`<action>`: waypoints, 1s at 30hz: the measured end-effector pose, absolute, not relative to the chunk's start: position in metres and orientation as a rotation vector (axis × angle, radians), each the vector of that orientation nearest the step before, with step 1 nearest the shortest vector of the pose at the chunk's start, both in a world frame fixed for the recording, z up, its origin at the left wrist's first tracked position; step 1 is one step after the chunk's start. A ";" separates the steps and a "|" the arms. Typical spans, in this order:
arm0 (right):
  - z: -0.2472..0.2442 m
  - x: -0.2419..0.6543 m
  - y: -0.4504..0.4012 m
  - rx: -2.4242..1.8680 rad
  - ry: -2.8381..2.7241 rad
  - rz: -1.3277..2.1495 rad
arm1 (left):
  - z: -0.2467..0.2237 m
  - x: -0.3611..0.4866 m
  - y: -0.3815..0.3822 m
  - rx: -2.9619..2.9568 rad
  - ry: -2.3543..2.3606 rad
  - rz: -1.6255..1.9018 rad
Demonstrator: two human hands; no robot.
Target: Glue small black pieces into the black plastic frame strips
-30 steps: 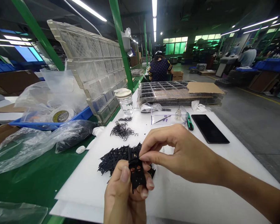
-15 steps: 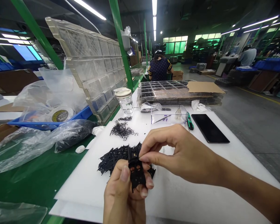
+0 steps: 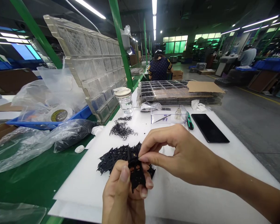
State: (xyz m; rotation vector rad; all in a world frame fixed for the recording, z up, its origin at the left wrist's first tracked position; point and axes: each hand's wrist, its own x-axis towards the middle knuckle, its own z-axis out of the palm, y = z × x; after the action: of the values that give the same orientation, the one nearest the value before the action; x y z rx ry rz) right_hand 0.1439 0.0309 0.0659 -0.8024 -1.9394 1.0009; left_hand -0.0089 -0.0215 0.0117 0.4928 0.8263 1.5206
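My left hand (image 3: 126, 189) is closed around a flat black plastic part (image 3: 137, 179) with two round holes, held upright between thumb and fingers. At the part's upper edge, my right hand (image 3: 175, 152) pinches with thumb and forefinger; whatever lies between those fingertips is too small to make out. Behind the held part, a pile of similar black plastic parts (image 3: 112, 158) lies on the white work board (image 3: 189, 199). Farther back is a loose heap of thin black bent pieces (image 3: 121, 130).
A lidded glass jar (image 3: 124, 101), a clear box (image 3: 161, 118), a green cutter (image 3: 189, 121) and a black tablet (image 3: 210, 128) stand or lie behind my hands. Stacked trays (image 3: 163, 88) are at the back. Left are a bin rack (image 3: 95, 71) and plastic bags (image 3: 37, 143). A person (image 3: 160, 68) sits ahead.
Both hands keep nearly the same pose at the black plastic part. The view has shifted very slightly.
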 end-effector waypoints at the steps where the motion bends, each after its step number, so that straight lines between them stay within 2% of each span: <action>1: 0.066 0.144 0.031 -0.801 -1.937 0.999 | 0.012 -0.009 -0.022 0.498 0.825 1.517; 15: 0.063 0.145 0.032 -0.669 -2.059 0.788 | 0.014 -0.007 -0.023 0.514 0.887 1.519; 30: 0.067 0.148 0.034 -0.645 -2.124 0.765 | 0.017 -0.006 -0.026 0.568 0.915 1.518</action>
State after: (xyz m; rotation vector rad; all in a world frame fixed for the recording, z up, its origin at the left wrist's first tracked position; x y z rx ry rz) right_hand 0.1480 0.0340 0.0669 -0.6446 -2.1242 0.7655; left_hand -0.0059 -0.0265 0.0166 0.5676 0.9151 1.5179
